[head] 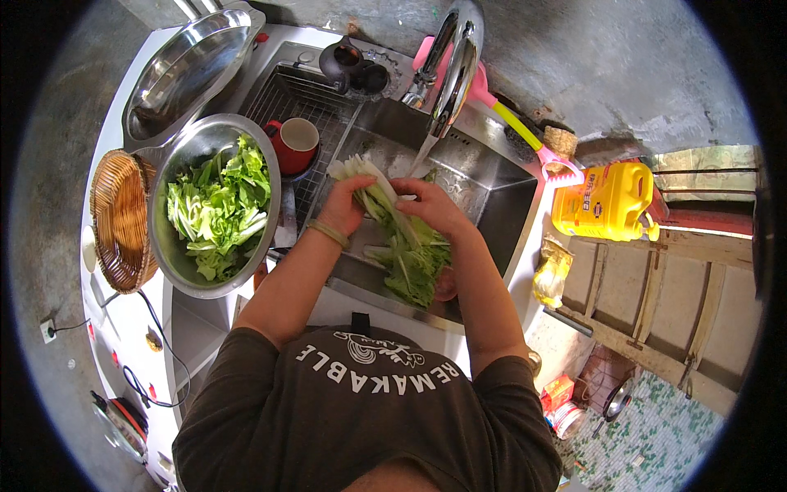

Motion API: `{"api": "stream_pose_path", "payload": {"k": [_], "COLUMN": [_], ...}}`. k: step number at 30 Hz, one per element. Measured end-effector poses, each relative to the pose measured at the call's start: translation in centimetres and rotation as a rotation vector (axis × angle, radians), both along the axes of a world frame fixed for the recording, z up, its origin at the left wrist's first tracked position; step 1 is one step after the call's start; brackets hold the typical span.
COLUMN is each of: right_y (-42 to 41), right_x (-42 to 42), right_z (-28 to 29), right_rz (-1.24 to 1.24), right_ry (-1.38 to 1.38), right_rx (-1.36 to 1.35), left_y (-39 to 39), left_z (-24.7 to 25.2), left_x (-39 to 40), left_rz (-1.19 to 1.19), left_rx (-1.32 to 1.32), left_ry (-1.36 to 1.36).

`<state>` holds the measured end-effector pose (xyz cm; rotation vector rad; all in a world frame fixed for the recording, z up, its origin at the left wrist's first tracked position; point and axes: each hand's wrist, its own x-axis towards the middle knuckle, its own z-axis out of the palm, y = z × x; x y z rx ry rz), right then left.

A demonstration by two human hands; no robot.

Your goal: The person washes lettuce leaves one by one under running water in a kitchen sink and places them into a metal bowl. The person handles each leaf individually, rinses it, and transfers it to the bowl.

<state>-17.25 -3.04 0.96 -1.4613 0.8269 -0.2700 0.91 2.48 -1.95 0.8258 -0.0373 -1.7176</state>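
Over the stainless steel sink I hold a bunch of leafy greens, its pale stems up toward the faucet and its leaves hanging toward me. My left hand grips the stems from the left, a bracelet on that wrist. My right hand holds the bunch from the right, thumb and fingers around the stalks. Water runs from the chrome faucet just behind my hands. A steel bowl of cut greens stands to the left. The bottom of the sink is partly hidden by my hands and the leaves.
A red mug sits on the wire rack in the left basin. Left are a wicker basket and a large steel pan. A pink and yellow toy shovel leans behind the sink, near a yellow jug.
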Motion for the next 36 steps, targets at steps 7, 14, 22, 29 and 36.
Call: {"api": "stream_pose_path", "payload": {"k": [7, 14, 22, 29, 36], "right_y": [-0.5, -0.3, -1.7, -2.7, -2.5], "right_x": [-0.9, -2.7, -3.4, -2.5, -2.7], "right_z": [-0.6, -2.6, -2.1, -0.6, -1.0], "right_rz": [-0.054, -0.079, -0.428, -0.53, -0.528], "right_ry": [0.065, 0.07, 0.096, -0.062, -0.045], "right_rx": [-0.097, -0.324, -0.134, -0.036, -0.025], "left_y": [-0.3, -1.0, -1.2, -1.0, -0.9], "left_z": [0.4, 0.7, 0.6, 0.7, 1.7], "left_x": [0.8, 2.2, 2.8, 3.5, 3.7], "left_rz": [0.067, 0.127, 0.138, 0.202, 0.221], "left_rx": [-0.064, -0.189, -0.253, -0.224, -0.222], "left_ry": [0.033, 0.105, 0.074, 0.058, 0.038]}}
